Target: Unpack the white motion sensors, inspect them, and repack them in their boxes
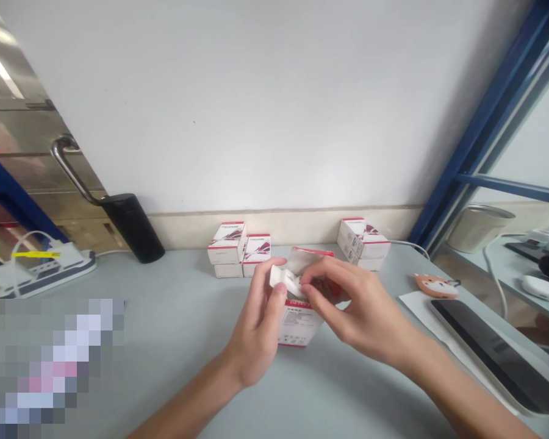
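A white and red cardboard box [297, 326] with its top lid raised stands tilted at the front middle of the desk. My left hand [258, 323] is closed round its left side, the thumb pressing a white flap-like piece [284, 280] at the opening. From the right, my right hand [354, 299] reaches over the top, thumb and forefinger pinched at the opening beside that white piece. What the fingertips hold is too small and hidden to name. The inside of the box is mostly covered by my fingers.
Several similar boxes stand against the wall, stacked at back left [226, 244] and back right [366, 241]. A black cylinder [132, 228] and power strip [50, 271] are at left. A phone-like black tablet [494, 353], paper [416, 305] and orange animal-face pouch [435, 285] lie right.
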